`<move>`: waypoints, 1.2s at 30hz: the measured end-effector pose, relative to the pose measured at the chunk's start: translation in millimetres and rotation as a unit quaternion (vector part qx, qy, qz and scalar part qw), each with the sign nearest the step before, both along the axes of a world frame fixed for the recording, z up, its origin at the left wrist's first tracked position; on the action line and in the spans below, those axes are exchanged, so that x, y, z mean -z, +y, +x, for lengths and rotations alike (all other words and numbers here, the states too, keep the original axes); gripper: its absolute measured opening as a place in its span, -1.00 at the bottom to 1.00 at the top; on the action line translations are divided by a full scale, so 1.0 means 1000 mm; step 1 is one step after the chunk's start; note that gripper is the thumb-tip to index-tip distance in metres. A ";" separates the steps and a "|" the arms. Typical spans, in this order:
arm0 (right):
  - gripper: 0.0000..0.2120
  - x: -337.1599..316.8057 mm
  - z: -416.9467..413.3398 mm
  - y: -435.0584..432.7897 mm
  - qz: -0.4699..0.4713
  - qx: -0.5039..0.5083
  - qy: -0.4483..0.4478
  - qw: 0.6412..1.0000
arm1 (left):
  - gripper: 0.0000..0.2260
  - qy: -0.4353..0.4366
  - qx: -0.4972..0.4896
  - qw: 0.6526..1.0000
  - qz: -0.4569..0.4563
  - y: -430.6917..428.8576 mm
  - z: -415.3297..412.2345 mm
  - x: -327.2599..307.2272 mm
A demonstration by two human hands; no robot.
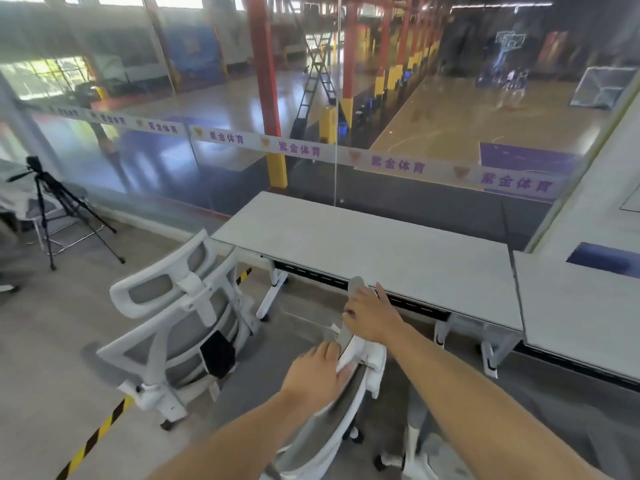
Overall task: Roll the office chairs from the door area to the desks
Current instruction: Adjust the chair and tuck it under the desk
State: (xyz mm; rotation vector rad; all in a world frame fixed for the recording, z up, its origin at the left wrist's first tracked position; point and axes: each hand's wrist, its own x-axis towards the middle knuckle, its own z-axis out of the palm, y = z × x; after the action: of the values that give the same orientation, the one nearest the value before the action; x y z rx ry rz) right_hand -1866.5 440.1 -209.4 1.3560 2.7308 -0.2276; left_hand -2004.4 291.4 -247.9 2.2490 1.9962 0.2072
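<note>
Right below me is a white-framed office chair with grey mesh (341, 407), seen from above and behind, facing the grey desk (381, 244). My left hand (317, 372) grips the top of its backrest frame. My right hand (372, 315) closes over its grey headrest, close to the desk's front edge. A second white mesh chair (180, 327) stands to the left, its back toward me, beside the desk's left end.
A second desk (581, 306) adjoins on the right. A glass wall with a frosted lettered strip (311, 148) runs behind the desks. A black tripod with a camera (52, 206) stands at the left. Yellow-black floor tape (93, 438) crosses the bottom left.
</note>
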 end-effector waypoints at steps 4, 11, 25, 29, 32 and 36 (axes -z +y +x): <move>-0.59 0.008 -0.009 0.028 -0.019 -0.028 -0.039 0.999 | -0.52 -0.027 0.001 1.000 -0.006 0.005 -0.002 -0.001; -0.49 0.007 0.005 0.030 -0.011 -0.009 -0.054 0.998 | -0.62 -0.011 0.050 0.998 0.021 0.016 -0.006 0.000; -0.45 0.002 0.029 -0.012 -0.018 0.131 -0.052 0.990 | -0.73 0.068 0.223 0.968 0.090 0.045 -0.052 0.003; -0.49 0.003 0.008 -0.039 -0.013 0.204 -0.022 0.979 | -0.60 0.116 0.262 0.957 0.048 0.057 -0.084 -0.009; -0.44 0.012 -0.018 -0.055 -0.013 0.265 0.006 0.964 | -0.63 0.101 0.242 0.965 0.001 0.063 -0.113 -0.014; -0.42 0.011 -0.066 -0.070 -0.041 0.310 0.042 0.949 | -0.68 0.074 0.230 0.970 -0.033 0.074 -0.164 -0.015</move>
State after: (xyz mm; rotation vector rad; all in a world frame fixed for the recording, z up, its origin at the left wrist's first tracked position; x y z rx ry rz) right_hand -1932.7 370.3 -220.1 2.1789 2.2283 -0.4373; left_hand -2168.5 365.9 -232.9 2.6662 1.4488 -0.0750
